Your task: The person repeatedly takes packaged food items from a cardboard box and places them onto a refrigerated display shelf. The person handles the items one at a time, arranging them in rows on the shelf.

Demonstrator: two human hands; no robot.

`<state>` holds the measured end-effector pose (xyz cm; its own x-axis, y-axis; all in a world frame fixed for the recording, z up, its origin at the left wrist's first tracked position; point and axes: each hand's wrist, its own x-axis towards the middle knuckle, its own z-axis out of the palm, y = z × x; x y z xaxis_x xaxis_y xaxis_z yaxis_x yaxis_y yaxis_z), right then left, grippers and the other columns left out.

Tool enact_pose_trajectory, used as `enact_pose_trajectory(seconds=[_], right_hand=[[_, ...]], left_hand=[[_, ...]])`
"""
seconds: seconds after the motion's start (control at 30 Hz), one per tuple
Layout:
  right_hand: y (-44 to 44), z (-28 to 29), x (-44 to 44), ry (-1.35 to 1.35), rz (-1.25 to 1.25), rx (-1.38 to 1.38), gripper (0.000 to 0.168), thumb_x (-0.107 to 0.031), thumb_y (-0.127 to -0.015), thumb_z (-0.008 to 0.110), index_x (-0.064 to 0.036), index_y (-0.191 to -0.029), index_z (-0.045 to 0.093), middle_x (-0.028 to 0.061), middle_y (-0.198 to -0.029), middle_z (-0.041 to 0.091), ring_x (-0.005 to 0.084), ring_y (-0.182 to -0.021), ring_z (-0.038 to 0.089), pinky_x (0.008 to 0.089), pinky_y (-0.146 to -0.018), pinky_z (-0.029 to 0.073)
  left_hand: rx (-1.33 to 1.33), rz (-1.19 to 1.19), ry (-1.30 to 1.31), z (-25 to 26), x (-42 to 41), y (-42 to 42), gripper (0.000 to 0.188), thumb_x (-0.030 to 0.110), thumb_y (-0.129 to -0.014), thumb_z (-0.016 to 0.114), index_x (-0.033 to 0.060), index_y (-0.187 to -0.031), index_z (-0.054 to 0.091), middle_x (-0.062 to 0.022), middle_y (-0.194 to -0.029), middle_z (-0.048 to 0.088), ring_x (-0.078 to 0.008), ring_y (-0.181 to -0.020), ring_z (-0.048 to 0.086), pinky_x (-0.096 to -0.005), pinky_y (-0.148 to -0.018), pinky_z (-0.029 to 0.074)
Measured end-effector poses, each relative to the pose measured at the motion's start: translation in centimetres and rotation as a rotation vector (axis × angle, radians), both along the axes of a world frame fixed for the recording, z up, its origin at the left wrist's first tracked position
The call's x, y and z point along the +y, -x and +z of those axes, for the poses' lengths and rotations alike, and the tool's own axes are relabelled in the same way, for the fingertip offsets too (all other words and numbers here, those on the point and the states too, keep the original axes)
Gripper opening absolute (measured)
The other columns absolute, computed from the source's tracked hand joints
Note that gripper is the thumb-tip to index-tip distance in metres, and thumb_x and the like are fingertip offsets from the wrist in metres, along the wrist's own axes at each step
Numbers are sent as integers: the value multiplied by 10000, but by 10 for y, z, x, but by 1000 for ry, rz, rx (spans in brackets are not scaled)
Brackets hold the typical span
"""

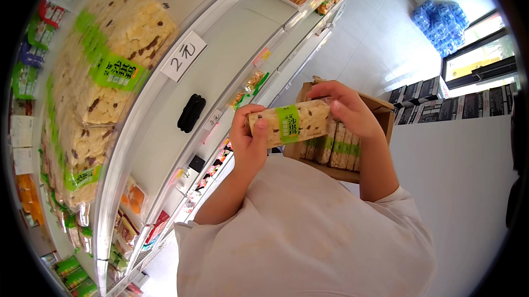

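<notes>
A clear-wrapped sachima bar (308, 121) with raisins and a green label band lies level in front of my chest. My left hand (251, 136) grips its left end, thumb on top. At the bar's right end is my right hand (345, 105), its fingers curved over the corner of the wrapper; whether they press on it is hard to tell. Below and behind, an open cardboard box (377, 131) holds several like bars (345, 146) standing on edge. More wrapped sachima bars (124, 102) are stacked on the upper shelf at the left.
Shelves with a clear front lip (120, 144) run along my left side, bearing a handwritten price card (184, 56). A black object (191, 113) lies on the second shelf. Stacked cartons (465, 105) stand at the right, and blue-wrapped water bottles (440, 26) sit near the window.
</notes>
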<state>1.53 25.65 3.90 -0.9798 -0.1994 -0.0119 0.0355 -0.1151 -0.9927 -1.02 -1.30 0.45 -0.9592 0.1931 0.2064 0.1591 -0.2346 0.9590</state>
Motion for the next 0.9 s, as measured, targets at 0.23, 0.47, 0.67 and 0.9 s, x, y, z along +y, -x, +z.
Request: enact_pose_trajectory(seconds=[0.23,0.47,0.67,0.9], right_hand=[[16,41,-42,-312,37,-25,407,-75,-859,842,-23,-1236,700,81,-1061,710,169,-1025,681,322,-862,560],[43,87,-76,-746,134,587,501,-155,-768,889,-70,-1217,684,123,-1125,710,342,-960,709,414,-819,590],[54,122,-105,-807,384,770,573,-248,-732,938,-88,-1227,699,106,-980,742,357,-825,701,394,-718,582],[118,216,-76,-804,-217,935,567,-261,-735,932,-72,-1211,690,153,-1078,747,368,-911,727,388,-781,570]], left_hand=[[6,81,-8,17,-24,2,353,297,-1115,566,16,-1329,565,-67,-1179,630,-113,-1042,593,-266,-942,474],[359,168,200,40,-50,3,341,236,-1092,581,-2,-1336,573,-155,-1134,709,-190,-943,672,-281,-849,530],[631,133,181,71,-73,0,444,250,-1079,597,-59,-1386,510,-261,-1176,702,-301,-1008,731,-385,-832,598],[1250,902,483,110,-159,4,430,269,-1067,509,-46,-1359,543,-279,-1252,642,-434,-1072,688,-526,-958,563]])
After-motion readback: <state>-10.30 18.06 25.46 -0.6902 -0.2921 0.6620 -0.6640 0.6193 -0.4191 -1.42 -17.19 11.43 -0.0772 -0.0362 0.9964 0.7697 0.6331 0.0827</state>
